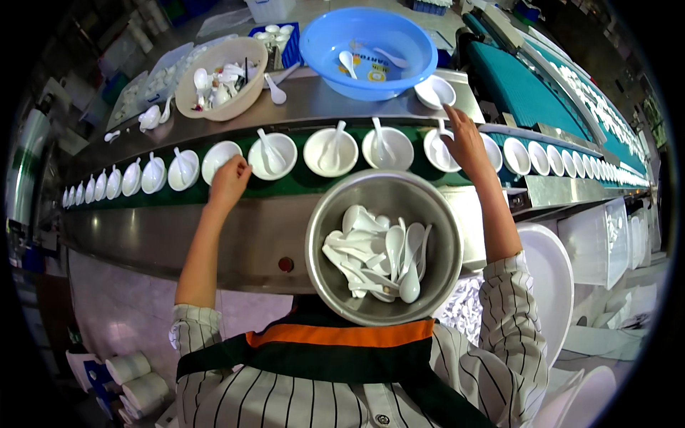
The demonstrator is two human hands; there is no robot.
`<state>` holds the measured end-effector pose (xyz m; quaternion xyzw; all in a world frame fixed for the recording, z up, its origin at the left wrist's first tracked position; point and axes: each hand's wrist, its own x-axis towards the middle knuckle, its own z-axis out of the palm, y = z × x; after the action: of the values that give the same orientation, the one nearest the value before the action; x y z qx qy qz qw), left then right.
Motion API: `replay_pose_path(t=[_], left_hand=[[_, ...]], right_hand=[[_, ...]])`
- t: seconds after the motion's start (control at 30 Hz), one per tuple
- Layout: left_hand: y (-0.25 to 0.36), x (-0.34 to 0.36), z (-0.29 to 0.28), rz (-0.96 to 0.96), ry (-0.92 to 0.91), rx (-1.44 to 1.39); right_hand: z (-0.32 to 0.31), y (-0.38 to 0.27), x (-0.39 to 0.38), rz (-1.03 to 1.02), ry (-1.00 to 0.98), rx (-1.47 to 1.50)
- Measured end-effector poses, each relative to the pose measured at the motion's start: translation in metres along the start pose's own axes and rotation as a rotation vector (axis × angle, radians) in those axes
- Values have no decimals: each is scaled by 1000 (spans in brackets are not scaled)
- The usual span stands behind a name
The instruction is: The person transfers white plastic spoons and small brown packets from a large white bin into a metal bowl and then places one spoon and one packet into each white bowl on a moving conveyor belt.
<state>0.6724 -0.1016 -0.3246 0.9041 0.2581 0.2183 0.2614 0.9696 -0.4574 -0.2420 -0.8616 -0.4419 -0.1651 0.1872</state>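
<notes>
White bowls stand in a row on a green conveyor belt, most with a white spoon leaning inside. My left hand is at the right rim of a bowl in which no spoon shows. Its fingers are curled together, and what they hold, if anything, is hidden. Over on the right, my right hand has its fingers stretched out beside a bowl with a spoon. Its thumb is close to that spoon. In front of me a steel basin holds many loose white spoons.
Across the belt, a metal ledge bears a beige basin of spoons, a blue basin with two spoons, a single spoon and a white bowl. A teal conveyor runs at the far right. A red button sits on the near panel.
</notes>
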Motion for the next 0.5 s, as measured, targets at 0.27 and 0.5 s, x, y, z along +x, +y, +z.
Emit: replay_pose_path(t=[0.27,0.5], left_hand=[[177,-21,-2,544,-506,-331],[249,-40,87,900,-902,138]], right_hand=[[-28,-94,-102,-692,-624,-21],[-49,-58,-122,-757,-485,-16]])
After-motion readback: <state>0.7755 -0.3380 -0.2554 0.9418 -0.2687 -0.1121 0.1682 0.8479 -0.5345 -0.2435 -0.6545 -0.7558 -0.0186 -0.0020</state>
